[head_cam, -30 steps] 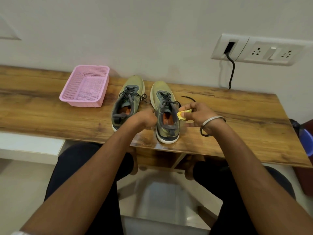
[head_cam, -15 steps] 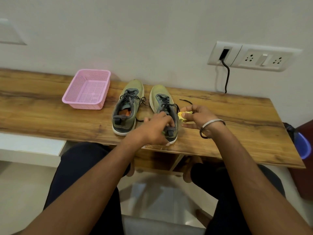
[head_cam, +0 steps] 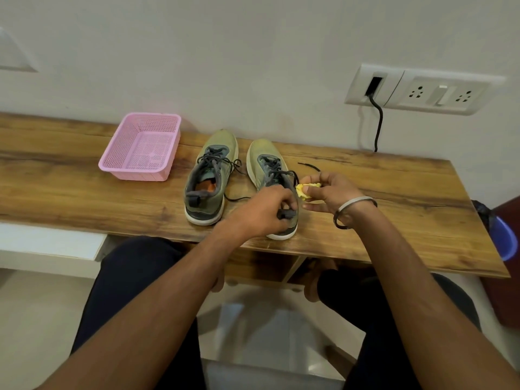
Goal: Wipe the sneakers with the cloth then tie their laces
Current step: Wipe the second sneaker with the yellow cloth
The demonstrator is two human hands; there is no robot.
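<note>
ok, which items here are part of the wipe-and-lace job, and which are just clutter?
In the job:
left sneaker, laces untied
right sneaker, heel held by left hand
yellow cloth, bunched in right hand

Lying about:
pink basket
wall socket panel with black cable
blue bin

no readable text, sneaker [head_cam: 209, 175] tongue mark perhaps a logo

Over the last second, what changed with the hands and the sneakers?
The left hand moved from beside the right sneaker onto its heel and now grips the heel tab. The right hand still pinches the yellow cloth next to that sneaker. The left sneaker, both untied, and the pink basket stayed put.
</note>
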